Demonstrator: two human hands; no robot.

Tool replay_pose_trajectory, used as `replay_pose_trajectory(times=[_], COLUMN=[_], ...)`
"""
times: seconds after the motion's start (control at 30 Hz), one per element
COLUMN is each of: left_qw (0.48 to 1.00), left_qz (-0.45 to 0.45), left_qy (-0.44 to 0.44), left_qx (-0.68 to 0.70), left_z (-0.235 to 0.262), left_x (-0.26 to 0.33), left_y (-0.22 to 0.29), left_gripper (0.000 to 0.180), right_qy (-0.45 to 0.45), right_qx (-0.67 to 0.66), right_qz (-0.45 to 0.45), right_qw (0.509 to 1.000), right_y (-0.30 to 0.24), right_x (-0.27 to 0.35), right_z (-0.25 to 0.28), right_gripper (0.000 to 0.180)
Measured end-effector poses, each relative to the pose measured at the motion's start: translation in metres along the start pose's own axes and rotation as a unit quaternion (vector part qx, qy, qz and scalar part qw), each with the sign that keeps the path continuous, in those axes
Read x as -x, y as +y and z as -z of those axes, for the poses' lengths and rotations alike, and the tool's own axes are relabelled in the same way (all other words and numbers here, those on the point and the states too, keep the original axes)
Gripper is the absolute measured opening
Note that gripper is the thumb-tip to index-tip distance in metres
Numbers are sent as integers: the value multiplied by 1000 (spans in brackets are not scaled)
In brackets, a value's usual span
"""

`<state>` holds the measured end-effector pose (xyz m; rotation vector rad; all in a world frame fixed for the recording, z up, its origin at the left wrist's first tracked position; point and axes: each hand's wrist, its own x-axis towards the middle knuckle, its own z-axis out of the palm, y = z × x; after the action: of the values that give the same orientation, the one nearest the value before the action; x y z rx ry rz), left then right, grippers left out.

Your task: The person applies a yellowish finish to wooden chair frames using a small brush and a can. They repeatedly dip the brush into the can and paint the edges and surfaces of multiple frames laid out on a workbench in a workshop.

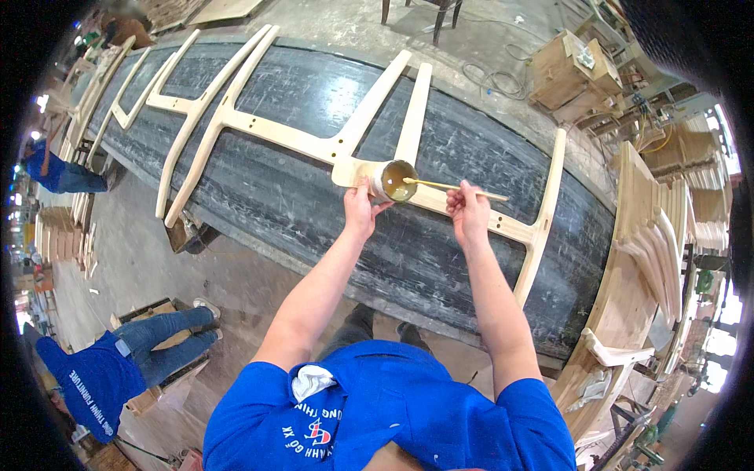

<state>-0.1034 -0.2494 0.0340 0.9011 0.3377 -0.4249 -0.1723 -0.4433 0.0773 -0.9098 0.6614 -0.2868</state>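
Left hand (360, 206) gripping cup (393, 180), right hand (468, 210) pinching stick (452, 187)

Co-worker in blue (118, 361) seated lower left, wooden crate (567, 71) top right, stacked curved wood parts (667, 228) at right.

**Pale wood, dark scuffed bench**

The chair frame (330, 145) is bare, light wood, smooth and matt. The workbench (298, 196) top is black, scratched and faintly glossy. The small cup (393, 180) looks pale plastic, holding shiny amber liquid; the stick (455, 187) is thin raw wood. The stacked parts (660, 228) by the bench's right edge are unfinished wood.
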Motion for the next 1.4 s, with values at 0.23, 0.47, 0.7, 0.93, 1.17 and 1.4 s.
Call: replay_pose_trajectory(times=[0.23, 0.47, 0.7, 0.93, 1.17, 1.4], left_qw=[996, 990, 986, 984, 987, 988], left_qz=[-43, -41, -68, -43, -72, -57], left_qy=[69, 124, 139, 159, 130, 132], left_qx=[40, 60, 67, 72, 54, 59], left_z=[65, 111, 122, 124, 125, 121], left_x=[11, 37, 44, 44, 45, 43], left_y=[7, 18, 17, 14, 11, 8], left_gripper=[35, 37, 36, 36, 37, 35], right_qy=[-109, -205, -246, -215, -196, -216], right_qx=[466, 585, 597, 577, 556, 596], right_qz=[237, 258, 280, 270, 296, 277], right_qw=[846, 741, 710, 740, 752, 722], right_y=[-11, 0, 8, -9, -4, 1], right_x=[-22, -26, -35, -47, -59, -64], right_z=[-29, -44, -53, -55, -61, -64], right_gripper=[21, 20, 19, 18, 16, 15])
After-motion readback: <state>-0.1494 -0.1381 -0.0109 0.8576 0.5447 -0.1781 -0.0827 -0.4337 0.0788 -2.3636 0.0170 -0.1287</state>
